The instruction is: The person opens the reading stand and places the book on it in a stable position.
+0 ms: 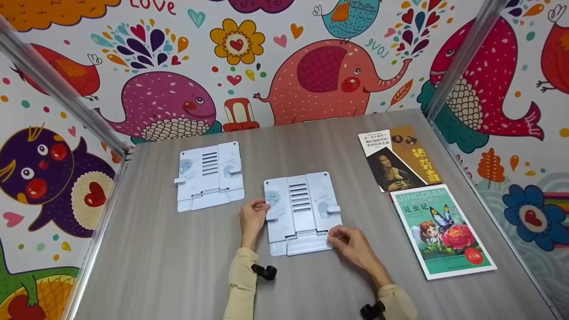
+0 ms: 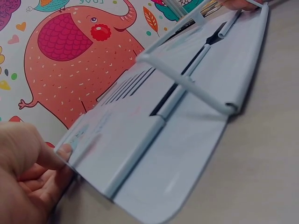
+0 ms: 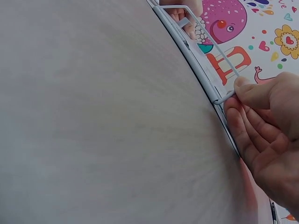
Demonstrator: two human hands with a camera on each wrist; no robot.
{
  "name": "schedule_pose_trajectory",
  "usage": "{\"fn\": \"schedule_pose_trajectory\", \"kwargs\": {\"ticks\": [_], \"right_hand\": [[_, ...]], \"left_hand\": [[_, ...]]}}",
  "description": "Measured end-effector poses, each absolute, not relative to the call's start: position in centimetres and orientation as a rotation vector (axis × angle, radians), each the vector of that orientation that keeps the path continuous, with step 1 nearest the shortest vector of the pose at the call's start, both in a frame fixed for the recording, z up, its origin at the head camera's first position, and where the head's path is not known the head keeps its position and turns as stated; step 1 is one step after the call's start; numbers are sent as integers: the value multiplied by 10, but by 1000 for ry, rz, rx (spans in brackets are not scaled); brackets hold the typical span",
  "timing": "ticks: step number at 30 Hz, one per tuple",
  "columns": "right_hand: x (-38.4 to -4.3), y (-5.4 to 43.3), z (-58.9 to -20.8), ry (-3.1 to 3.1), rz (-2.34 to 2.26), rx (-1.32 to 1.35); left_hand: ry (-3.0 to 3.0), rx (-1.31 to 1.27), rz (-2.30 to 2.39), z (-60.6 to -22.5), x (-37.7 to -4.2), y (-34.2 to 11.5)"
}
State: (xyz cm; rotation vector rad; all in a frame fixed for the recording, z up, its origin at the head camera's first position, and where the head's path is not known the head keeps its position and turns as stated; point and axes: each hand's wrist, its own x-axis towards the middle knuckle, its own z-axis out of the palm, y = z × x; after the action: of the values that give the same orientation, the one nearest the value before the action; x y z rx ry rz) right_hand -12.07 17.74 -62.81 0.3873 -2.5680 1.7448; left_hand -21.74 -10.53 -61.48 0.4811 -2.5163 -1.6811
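Note:
A white folding metal book stand (image 1: 278, 229) with a slotted middle panel lies on the table in front of me. At its left edge my left hand (image 1: 253, 220) pinches the plate between thumb and fingers, also seen with the hand (image 2: 28, 172) in the left wrist view. My right hand (image 1: 353, 246) is at the lower right corner. In the right wrist view, that hand (image 3: 266, 126) pinches the end of a white wire bracket (image 3: 222, 52) between thumb and forefinger. The bracket (image 2: 180, 80) stands raised off the plate in the left wrist view.
A second, similar book stand (image 1: 186, 195) lies flat at the back left. To the right, a green-covered children's book (image 1: 418, 240) lies below a brown-and-white book (image 1: 378, 164). Patterned walls with metal posts (image 1: 66, 89) bound the wood-grain table (image 1: 178, 266).

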Motion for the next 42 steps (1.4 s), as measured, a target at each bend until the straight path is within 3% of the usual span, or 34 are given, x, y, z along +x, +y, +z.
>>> {"fn": "schedule_pose_trajectory", "kwargs": {"ticks": [23, 30, 42], "right_hand": [[-120, 177, -629, -2560, 1754, 411], [-116, 172, -613, -2574, 1733, 406], [-121, 178, -632, -2565, 1728, 428]], "left_hand": [[-2514, 444, -1684, -616, -216, -106], [-2509, 435, -1681, -616, -215, -107], [-2494, 419, -1692, -616, -215, -107]]}}
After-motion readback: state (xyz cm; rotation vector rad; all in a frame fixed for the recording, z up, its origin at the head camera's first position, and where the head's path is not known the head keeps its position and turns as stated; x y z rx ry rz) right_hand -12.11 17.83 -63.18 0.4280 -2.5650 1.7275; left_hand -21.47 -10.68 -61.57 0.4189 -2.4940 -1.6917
